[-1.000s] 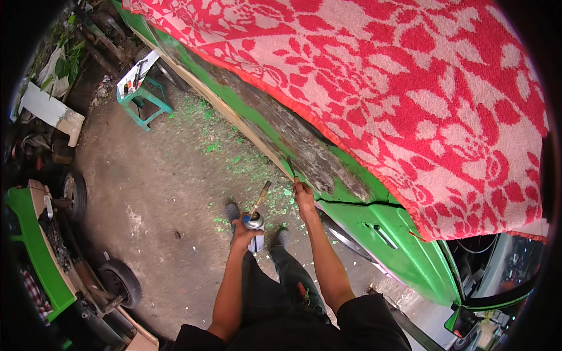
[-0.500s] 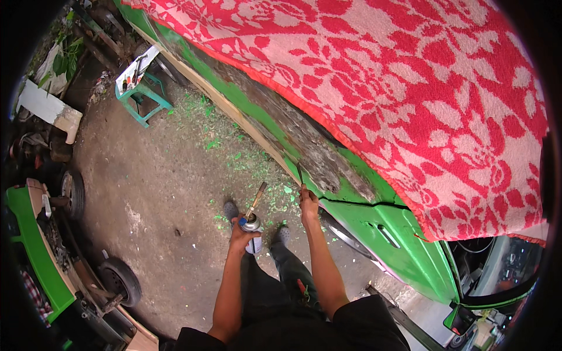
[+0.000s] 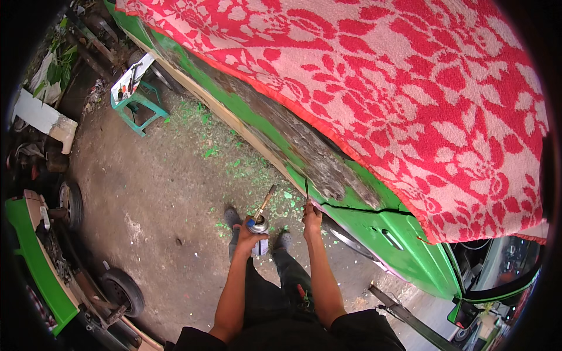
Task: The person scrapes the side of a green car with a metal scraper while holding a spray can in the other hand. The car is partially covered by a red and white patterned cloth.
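Gripping torch canister (image 3: 261, 224), left hand (image 3: 248, 235); label (image 3: 263, 245) unreadable.

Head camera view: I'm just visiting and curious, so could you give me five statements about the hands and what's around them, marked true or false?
1. The right hand holds a thin dark tool. True.
2. Both hands grip one tool. False: the left hand holds a canister with a long nozzle.
3. A patterned cloth lies over part of the green vehicle. True.
4. The cloth is plain blue. False: it is red and pale pink.
5. Green fragments lie on the ground. True.
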`<state>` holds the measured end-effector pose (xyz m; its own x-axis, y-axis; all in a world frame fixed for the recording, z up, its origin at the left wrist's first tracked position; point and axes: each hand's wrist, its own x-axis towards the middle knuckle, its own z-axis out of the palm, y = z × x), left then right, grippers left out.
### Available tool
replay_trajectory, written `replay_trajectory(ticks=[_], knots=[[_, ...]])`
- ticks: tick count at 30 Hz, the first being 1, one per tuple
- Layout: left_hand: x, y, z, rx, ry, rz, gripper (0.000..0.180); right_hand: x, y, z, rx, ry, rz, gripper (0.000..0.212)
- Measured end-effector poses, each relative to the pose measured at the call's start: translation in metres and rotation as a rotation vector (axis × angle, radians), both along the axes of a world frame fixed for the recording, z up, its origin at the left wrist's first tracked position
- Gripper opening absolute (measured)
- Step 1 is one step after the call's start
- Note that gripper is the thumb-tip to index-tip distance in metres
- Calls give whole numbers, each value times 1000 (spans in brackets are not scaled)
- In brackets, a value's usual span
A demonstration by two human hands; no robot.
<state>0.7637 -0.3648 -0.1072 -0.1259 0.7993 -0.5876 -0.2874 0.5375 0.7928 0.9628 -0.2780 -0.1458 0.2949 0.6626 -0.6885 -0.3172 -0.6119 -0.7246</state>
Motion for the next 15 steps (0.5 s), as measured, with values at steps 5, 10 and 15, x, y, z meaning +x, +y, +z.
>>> replay_trajectory(ticks=[5,10,15], knots=[[-3,8,4,-22,9,-38,57,-1,16,-13,-4,-14,42,27],[-14,10,-1,9,3,-60,59,3,5,-19,81,-130,60,26],[-13,9,4,-20,12,-69,60,1,5,-19,13,-103,69,25]])
